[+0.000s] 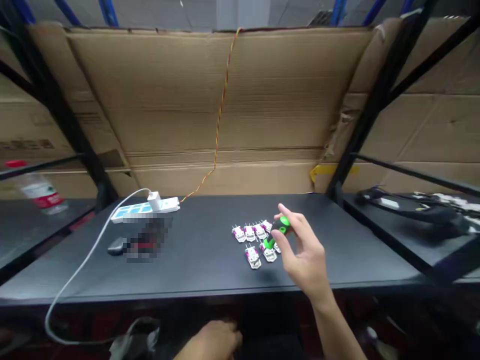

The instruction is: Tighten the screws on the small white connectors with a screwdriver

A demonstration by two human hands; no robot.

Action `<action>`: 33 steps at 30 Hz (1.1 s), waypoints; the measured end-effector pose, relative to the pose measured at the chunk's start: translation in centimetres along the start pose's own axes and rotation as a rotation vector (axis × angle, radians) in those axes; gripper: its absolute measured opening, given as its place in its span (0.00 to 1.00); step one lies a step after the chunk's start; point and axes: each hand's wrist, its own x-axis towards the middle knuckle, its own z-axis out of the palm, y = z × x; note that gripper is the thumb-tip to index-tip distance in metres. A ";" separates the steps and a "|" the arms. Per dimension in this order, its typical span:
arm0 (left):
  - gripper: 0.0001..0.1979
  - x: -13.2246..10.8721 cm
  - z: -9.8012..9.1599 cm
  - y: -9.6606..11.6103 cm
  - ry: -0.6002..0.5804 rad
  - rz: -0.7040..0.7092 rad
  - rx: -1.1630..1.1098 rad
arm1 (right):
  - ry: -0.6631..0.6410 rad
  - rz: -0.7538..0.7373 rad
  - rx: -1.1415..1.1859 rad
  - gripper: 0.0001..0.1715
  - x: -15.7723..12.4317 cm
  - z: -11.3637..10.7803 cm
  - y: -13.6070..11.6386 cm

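Green screwdriver [282,226] in right hand [305,252] leans inside tabletop's front edge [187,293].

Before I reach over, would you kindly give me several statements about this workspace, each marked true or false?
1. The bare right hand holds a green-and-black handled tool. True.
2. The bare left hand rests on the long white power strip. False: it is apart from it, at the bottom of the view.
3. Small white-and-purple parts lie on the flat black tabletop. True.
4. The clear plastic bottle with a red cap is right of the power strip. False: it is to the left.
5. A white block-shaped adapter is on the power strip. True.
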 end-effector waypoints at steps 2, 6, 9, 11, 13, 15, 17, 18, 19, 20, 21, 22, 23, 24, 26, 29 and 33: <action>0.16 -2.0 -3.6 3.5 -0.056 0.280 -0.108 | 0.004 -0.005 -0.016 0.29 -0.1 0.0 -0.2; 0.08 -3.3 -10.3 7.3 0.547 0.297 -0.115 | 0.008 0.000 -0.047 0.30 -0.5 0.1 -0.6; 0.16 -1.5 -12.2 6.8 0.735 0.170 -0.029 | 0.022 0.016 -0.068 0.31 -0.7 0.6 -0.7; 0.28 0.2 -12.1 5.8 0.709 0.120 0.013 | 0.041 0.042 -0.075 0.31 -0.8 1.1 -0.8; 0.31 1.3 -11.6 5.0 0.669 0.097 0.025 | 0.048 0.060 -0.078 0.32 -0.8 1.8 -1.1; 0.28 1.8 -11.1 4.5 0.669 0.101 0.018 | 0.047 0.065 -0.082 0.32 -0.6 2.3 -1.4; 0.24 1.9 -10.8 4.2 0.688 0.125 0.001 | 0.046 0.046 -0.094 0.31 -0.3 2.7 -1.7; 0.22 1.9 -10.6 4.1 0.701 0.135 -0.009 | 0.050 0.038 -0.098 0.29 -0.1 2.8 -1.9; 0.22 1.9 -10.5 3.9 0.712 0.144 -0.019 | 0.054 0.030 -0.097 0.28 0.1 2.8 -1.9; 0.22 2.0 -10.3 3.7 0.721 0.149 -0.028 | 0.053 0.023 -0.092 0.27 0.3 2.8 -2.0; 0.23 2.0 -10.1 3.5 0.730 0.148 -0.033 | 0.053 0.020 -0.082 0.26 0.5 2.6 -1.9; 0.24 2.1 -9.9 3.2 0.737 0.144 -0.036 | 0.052 0.021 -0.073 0.25 0.7 2.4 -1.8; 0.25 2.3 -9.7 3.0 0.744 0.139 -0.036 | 0.053 0.021 -0.065 0.25 0.8 2.1 -1.6; 0.25 2.4 -9.5 2.8 0.753 0.137 -0.036 | 0.054 0.019 -0.059 0.24 0.9 1.8 -1.4; 0.23 2.6 -9.3 2.6 0.786 0.133 -0.038 | 0.052 0.007 -0.046 0.25 1.1 1.1 -0.9; 0.19 2.6 -9.4 2.8 0.833 0.126 -0.044 | -0.012 0.011 -0.017 0.24 1.5 0.1 -0.5; 0.17 2.0 -10.1 3.8 0.836 0.102 -0.051 | -0.180 0.027 0.022 0.28 1.9 -0.9 -0.3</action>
